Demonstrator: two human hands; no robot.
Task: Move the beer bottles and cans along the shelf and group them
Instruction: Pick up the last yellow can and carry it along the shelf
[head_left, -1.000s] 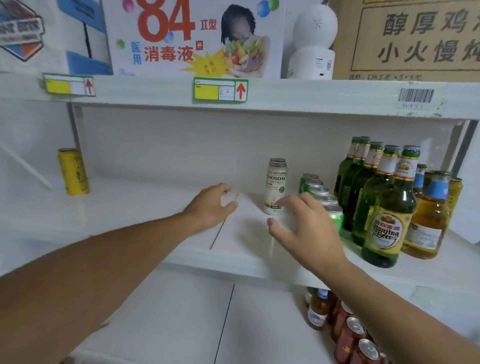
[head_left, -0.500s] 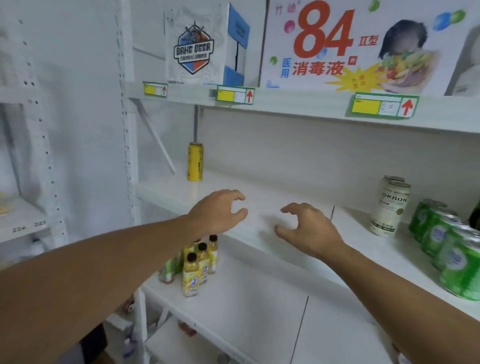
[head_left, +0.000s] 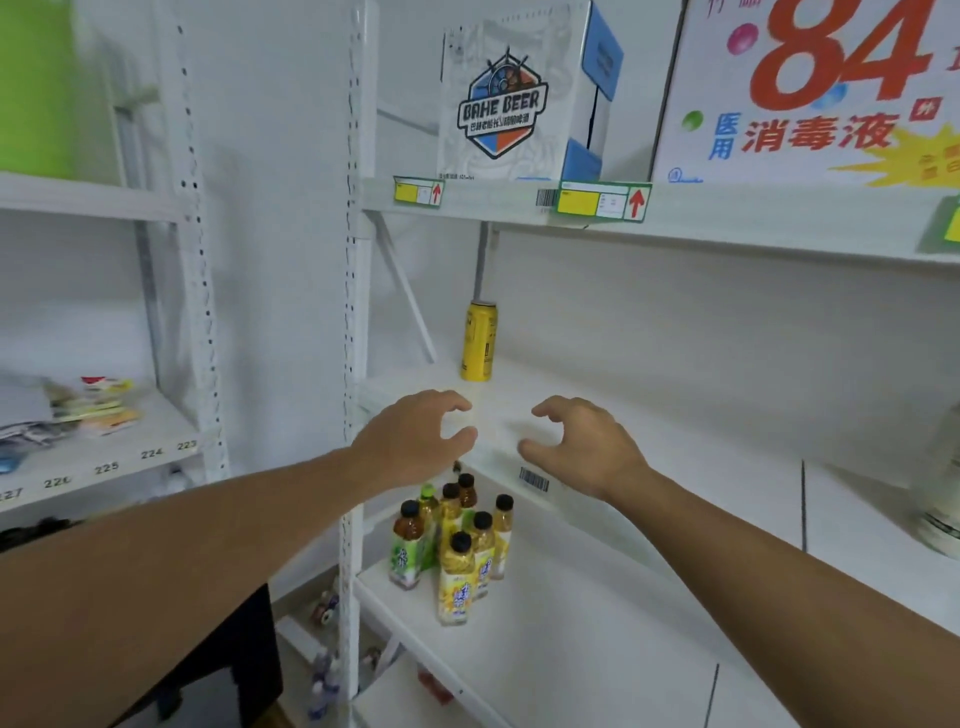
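Observation:
A lone yellow can (head_left: 479, 341) stands upright at the far left end of the white middle shelf (head_left: 675, 431), close to the back wall. My left hand (head_left: 415, 439) hovers over the shelf's front edge just below the can, fingers loosely curved and holding nothing. My right hand (head_left: 584, 446) hangs beside it to the right, also loosely curved and empty. Both are a short way in front of the can, not touching it. A white can (head_left: 943, 499) is partly cut off at the right edge of the frame.
Several tea bottles (head_left: 454, 545) with dark caps stand on the lower shelf under my hands. A BAHE BEER box (head_left: 511, 98) and an "84" disinfectant carton (head_left: 821, 88) sit on the upper shelf. A white upright post (head_left: 353, 312) bounds the shelf on the left; another rack (head_left: 98, 457) holds packets.
The view has swung left along the shelf, leaving the green bottles and cans out of sight. Both hands have travelled left with it and are now near the yellow can.

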